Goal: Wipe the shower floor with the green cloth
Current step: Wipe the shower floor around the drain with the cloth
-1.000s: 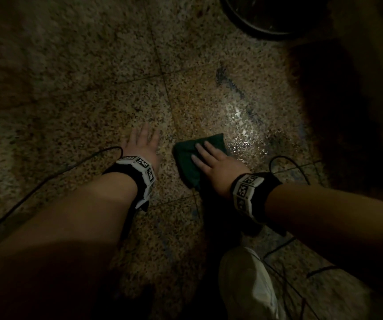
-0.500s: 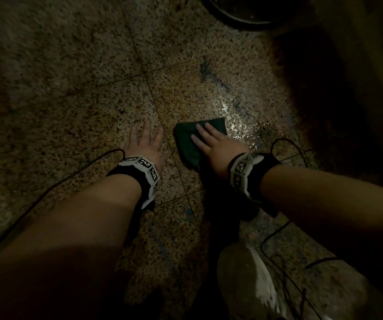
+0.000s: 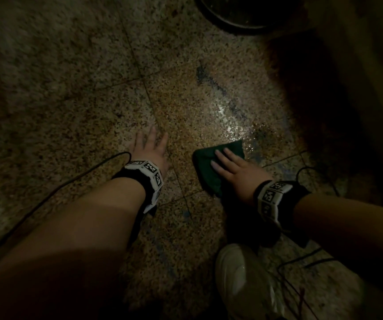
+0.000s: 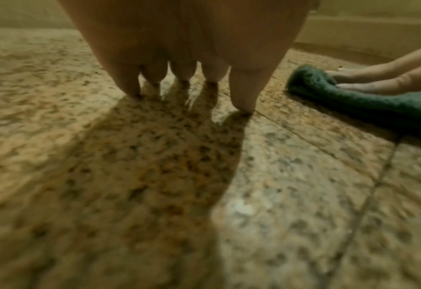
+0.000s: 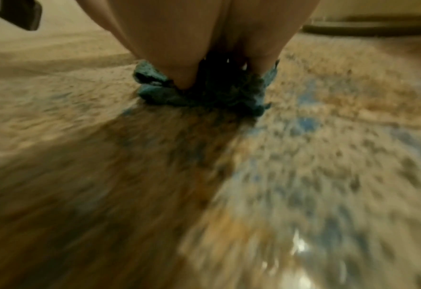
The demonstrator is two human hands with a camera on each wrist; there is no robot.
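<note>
The green cloth (image 3: 205, 168) lies bunched on the speckled stone shower floor (image 3: 93, 93). My right hand (image 3: 231, 166) presses it down with straight fingers laid on top. In the right wrist view the cloth (image 5: 204, 93) bulges out under my right hand (image 5: 199, 64). My left hand (image 3: 150, 147) is planted flat on bare floor a hand's width left of the cloth, fingers spread. The left wrist view shows my left hand (image 4: 187, 82) with its fingertips touching the floor, and the cloth (image 4: 352, 103) to its right under the right hand's fingers (image 4: 377, 78).
A wet, shiny patch (image 3: 229, 125) lies just beyond the cloth. A dark round basin (image 3: 232, 10) stands at the far edge and a dark wall (image 3: 359, 88) rises on the right. My white shoe (image 3: 239, 280) and black cables (image 3: 301, 262) are close behind my right hand.
My right hand slid the cloth away from me, then pulled it back toward me and slightly right. The left hand stayed planted on the floor.
</note>
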